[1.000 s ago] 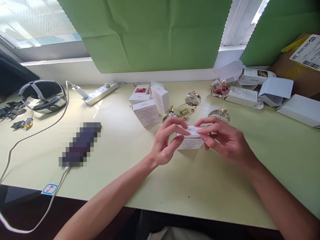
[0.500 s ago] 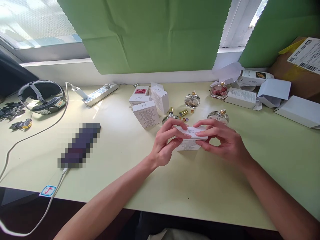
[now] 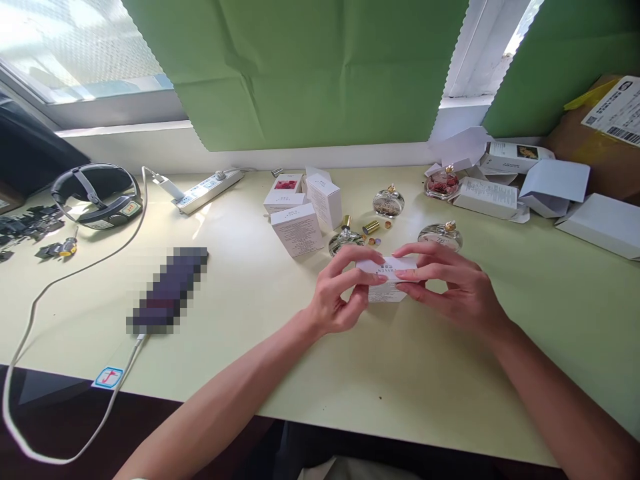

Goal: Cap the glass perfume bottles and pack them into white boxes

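A small white printed carton (image 3: 386, 292) stands on the table between my hands, its lettered top facing up. My left hand (image 3: 345, 288) grips its left side, fingers on the top flap and thumb at the front edge. On the right side my right hand (image 3: 445, 283) holds the same carton, fingertips on the top and thumb below the edge. Just behind the hands are a glass perfume bottle (image 3: 345, 241) on the left and another perfume bottle (image 3: 441, 235) on the right, both partly covered. Gold caps (image 3: 371, 227) and small coloured beads lie near the left bottle.
Several white cartons (image 3: 299, 230) stand behind and left. Further perfume bottles (image 3: 389, 202) sit at the back, one pinkish (image 3: 442, 183). Opened cartons (image 3: 553, 187) and a brown shipping box (image 3: 600, 153) crowd the right. A phone (image 3: 170, 290), power strip (image 3: 210, 190) and head strap (image 3: 97, 197) are left.
The view has shifted slightly, so the whole scene sits a little further right. My left fingers have moved slightly along the carton's top; both hands keep hold of it.
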A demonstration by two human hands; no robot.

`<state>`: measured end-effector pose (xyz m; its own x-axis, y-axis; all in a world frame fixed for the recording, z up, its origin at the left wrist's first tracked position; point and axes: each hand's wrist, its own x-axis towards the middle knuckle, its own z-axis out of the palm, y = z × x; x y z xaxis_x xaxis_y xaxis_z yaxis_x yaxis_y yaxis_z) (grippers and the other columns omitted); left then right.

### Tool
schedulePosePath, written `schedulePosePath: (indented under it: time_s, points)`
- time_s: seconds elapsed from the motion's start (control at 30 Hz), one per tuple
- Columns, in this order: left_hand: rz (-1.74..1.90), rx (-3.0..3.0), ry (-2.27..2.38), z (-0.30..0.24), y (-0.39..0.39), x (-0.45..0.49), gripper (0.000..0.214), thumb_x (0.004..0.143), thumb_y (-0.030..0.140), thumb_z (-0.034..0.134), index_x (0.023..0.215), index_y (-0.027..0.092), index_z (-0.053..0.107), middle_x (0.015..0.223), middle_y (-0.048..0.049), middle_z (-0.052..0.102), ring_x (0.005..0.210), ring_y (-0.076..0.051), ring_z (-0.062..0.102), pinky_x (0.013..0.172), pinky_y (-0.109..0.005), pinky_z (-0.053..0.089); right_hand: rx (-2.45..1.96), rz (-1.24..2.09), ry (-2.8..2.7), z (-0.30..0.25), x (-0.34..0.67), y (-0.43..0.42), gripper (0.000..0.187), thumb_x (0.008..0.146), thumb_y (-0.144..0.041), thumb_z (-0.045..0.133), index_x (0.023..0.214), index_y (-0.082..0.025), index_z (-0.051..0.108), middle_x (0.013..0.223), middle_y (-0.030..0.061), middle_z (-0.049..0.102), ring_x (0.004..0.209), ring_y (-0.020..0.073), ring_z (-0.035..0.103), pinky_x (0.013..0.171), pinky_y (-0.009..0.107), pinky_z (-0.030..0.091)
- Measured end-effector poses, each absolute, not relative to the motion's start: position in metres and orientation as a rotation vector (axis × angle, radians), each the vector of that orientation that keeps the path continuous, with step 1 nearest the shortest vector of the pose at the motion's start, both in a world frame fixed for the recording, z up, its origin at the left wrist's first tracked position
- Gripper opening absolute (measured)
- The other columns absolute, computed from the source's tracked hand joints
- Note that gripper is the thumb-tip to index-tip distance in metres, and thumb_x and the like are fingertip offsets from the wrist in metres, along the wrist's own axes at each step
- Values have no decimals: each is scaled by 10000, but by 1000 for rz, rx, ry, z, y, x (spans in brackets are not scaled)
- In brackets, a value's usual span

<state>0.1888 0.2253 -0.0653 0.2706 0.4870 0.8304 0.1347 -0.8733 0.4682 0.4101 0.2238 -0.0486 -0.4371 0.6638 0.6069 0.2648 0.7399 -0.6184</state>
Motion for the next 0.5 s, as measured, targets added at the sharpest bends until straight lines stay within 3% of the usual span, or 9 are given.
schedulePosePath:
  time_s: [0.17, 0.3, 0.5]
  points:
    - [1666, 2459, 609, -66, 226, 190, 405, 779, 93, 570, 1156, 218, 649, 1172, -89, 614, 1054, -225, 642, 866, -439, 582, -731, 544, -1949, -47, 410, 221, 434, 823, -161, 746, 1187, -391, 694, 1266, 28, 609, 630, 93, 566, 577, 322, 552]
    - [1656, 2560, 657, -66, 228, 190, 420, 783, 79, 664, 1177, 223, 650, 1143, -78, 632, 1063, -201, 641, 889, -390, 580, -709, 396, -1966, -47, 410, 221, 385, 825, -128, 736, 1114, -382, 734, 1185, 32, 634, 609, 89, 538, 531, 304, 510]
    - [1641, 2543, 694, -67, 229, 190, 346, 817, 101, 674, 1134, 241, 663, 1129, -69, 628, 1023, -181, 647, 856, -366, 585, -688, 362, -1979, -49, 412, 222, 314, 837, -105, 711, 1019, -357, 757, 1151, 29, 662, 645, 112, 563, 518, 306, 511]
